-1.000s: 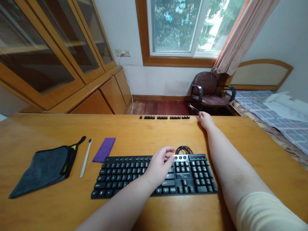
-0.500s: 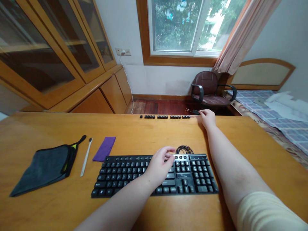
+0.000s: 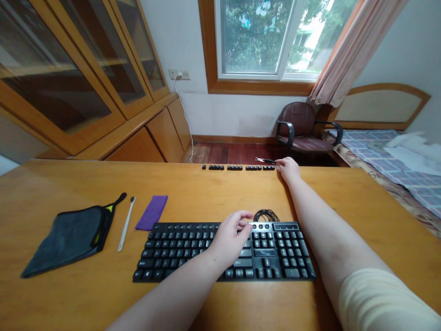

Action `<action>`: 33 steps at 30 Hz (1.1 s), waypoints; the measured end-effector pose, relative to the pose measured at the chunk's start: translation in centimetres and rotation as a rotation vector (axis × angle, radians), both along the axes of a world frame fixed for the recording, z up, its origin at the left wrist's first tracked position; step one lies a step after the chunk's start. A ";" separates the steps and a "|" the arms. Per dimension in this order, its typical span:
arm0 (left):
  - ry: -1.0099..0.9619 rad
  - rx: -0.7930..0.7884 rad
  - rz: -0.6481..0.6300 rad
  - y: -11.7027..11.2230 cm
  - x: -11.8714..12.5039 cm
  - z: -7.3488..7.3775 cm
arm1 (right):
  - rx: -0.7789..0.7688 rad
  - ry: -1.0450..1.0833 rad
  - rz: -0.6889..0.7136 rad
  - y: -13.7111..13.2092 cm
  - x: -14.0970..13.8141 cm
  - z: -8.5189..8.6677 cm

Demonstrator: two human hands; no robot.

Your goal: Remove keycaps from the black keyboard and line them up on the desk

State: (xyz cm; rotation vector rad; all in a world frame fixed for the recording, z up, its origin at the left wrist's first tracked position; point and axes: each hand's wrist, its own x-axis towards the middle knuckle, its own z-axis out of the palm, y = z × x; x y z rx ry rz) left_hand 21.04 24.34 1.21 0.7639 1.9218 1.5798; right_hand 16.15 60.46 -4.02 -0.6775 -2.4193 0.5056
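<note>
A black keyboard [image 3: 193,250] lies along the near part of the desk. My left hand [image 3: 232,236] rests over its right-middle keys, fingers loosely curved, thumb apart from the forefinger, nothing visible between them. By the desk's far edge, my right hand [image 3: 288,170] pinches the dark handle of a keycap puller [image 3: 266,161], whose thin wire end points left. Just below the tool runs a row of loose black keycaps [image 3: 234,168], set out in small groups along that edge. The last group at the right is close to my right fingertips.
Behind the keyboard sits its coiled cable [image 3: 266,215]. To the left are a purple cloth [image 3: 152,213], a white toothbrush [image 3: 126,224] and a folded dark grey cloth [image 3: 69,236]. An armchair [image 3: 299,124] stands beyond the desk [image 3: 193,191].
My right hand has shifted left along the far edge, carrying the keycap puller over the right end of the keycap row. My left hand stays on the keyboard. The view has swung slightly left.
</note>
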 end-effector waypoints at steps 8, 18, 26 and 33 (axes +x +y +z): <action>-0.008 -0.009 -0.005 0.0 0.0 -0.1 | -0.018 -0.001 0.082 0.4 -0.1 -0.5; -0.005 -0.005 -0.003 0.0 0.0 0.1 | 0.003 -0.001 0.154 0.4 0.0 -0.4; 0.000 -0.001 -0.002 0.0 0.0 -0.1 | 0.016 -0.022 0.198 0.4 0.1 -0.3; 0.007 -0.012 -0.004 0.0 0.0 0.0 | 0.022 -0.022 0.202 0.3 0.1 -0.1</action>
